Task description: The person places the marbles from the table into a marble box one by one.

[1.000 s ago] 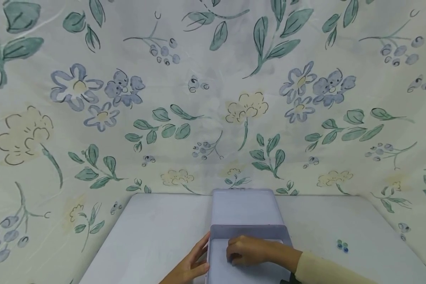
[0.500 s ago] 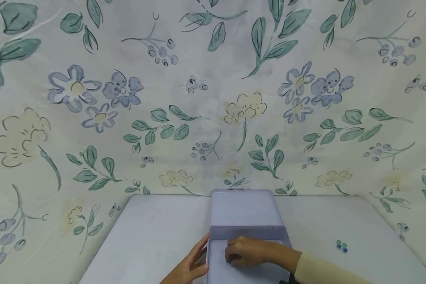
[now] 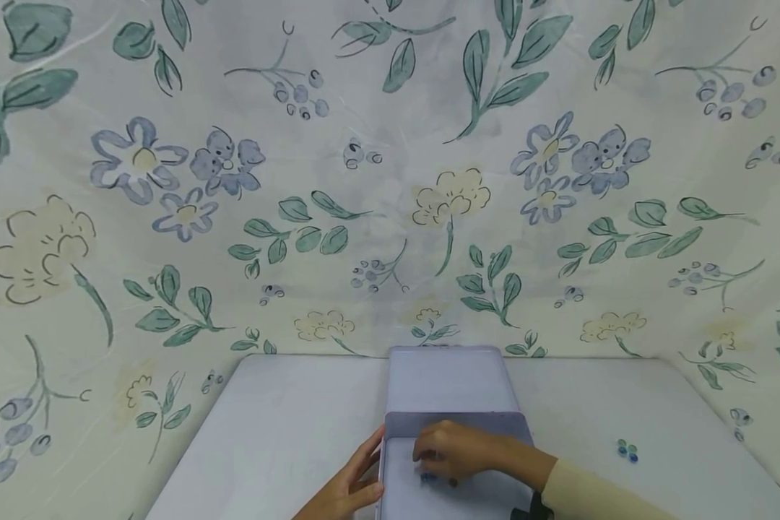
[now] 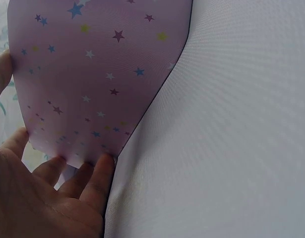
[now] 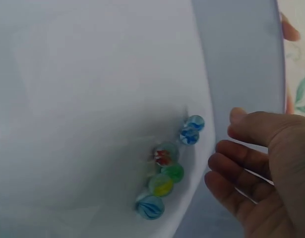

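A box [image 3: 463,502] with a pale inside stands before me, its lid [image 3: 451,379] folded back behind it. My left hand [image 3: 351,484] rests against the box's left side, fingers extended along the wall. In the left wrist view, that hand [image 4: 58,198] touches the starred pink outer surface [image 4: 100,74]. My right hand [image 3: 455,448] is over the inside of the box. Several glass marbles [image 5: 161,185] lie on its floor beside the right hand [image 5: 261,168], whose fingers are loosely bent with nothing visible between them. In the head view some marbles [image 3: 427,477] show below the fingers; others are hidden.
A small cluster of green and blue marbles [image 3: 627,451] sits on the white table [image 3: 598,404] to the right of the box. Floral cloth [image 3: 377,180] hangs behind and on both sides. A dark strap [image 3: 534,509] is at the right wrist.
My right hand has risen a little and its fingers have loosened, so marbles now show beneath it on the box floor. The left hand keeps its place on the box.
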Available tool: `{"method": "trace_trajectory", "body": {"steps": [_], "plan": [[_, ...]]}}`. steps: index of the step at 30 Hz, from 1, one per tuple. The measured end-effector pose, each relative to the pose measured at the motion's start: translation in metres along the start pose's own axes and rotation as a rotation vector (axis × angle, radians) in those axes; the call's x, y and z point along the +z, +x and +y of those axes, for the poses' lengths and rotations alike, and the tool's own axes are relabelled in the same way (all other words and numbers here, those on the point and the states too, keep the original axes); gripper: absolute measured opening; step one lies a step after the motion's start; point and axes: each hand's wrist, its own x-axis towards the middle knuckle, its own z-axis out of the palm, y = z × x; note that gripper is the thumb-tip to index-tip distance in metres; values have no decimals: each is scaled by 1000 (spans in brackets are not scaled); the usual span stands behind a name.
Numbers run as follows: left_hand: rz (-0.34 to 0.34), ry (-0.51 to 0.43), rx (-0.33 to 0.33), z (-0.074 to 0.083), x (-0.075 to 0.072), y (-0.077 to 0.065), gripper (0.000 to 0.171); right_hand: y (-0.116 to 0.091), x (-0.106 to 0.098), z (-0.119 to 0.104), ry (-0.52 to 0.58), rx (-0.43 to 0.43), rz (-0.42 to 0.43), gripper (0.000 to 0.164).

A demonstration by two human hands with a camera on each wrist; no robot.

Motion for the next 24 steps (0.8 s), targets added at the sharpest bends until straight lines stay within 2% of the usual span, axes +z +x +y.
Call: {"method": "trace_trajectory", "body": {"steps": [13, 24], "plan": [[11, 0, -17, 2, 1, 1, 72, -1, -19, 0, 62, 16, 37, 14], [21, 6, -12, 1, 0, 1, 72, -15, -38, -9, 130, 14, 98, 15]]}}
